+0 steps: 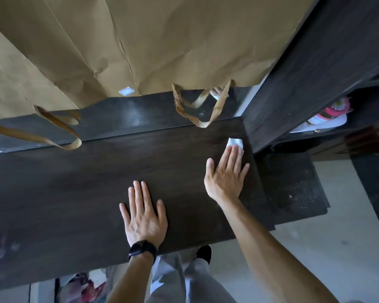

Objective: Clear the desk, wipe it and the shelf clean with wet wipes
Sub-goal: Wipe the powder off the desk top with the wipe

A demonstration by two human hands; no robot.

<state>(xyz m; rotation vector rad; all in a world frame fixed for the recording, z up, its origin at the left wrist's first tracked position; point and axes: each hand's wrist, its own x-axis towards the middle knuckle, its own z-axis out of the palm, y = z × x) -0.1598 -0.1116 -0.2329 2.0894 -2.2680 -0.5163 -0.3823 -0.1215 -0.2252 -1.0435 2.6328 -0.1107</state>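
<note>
The dark wooden desk point(79, 193) fills the middle of the head view. My right hand point(224, 173) lies flat with straight fingers near the desk's far right corner and presses a white wet wipe point(234, 142) onto the top; only the wipe's far end shows beyond my fingertips. My left hand point(143, 217) rests flat on the desk near its front edge, fingers spread, a black watch on the wrist. The dark shelf unit point(311, 68) rises at the desk's right end.
Large brown paper bags point(123, 44) with looped handles point(197, 106) hang over the desk's back edge. A lower dusty dark board point(293, 186) juts out right of the desk. A pink and white object point(330, 114) sits inside the shelf. Pale floor lies below right.
</note>
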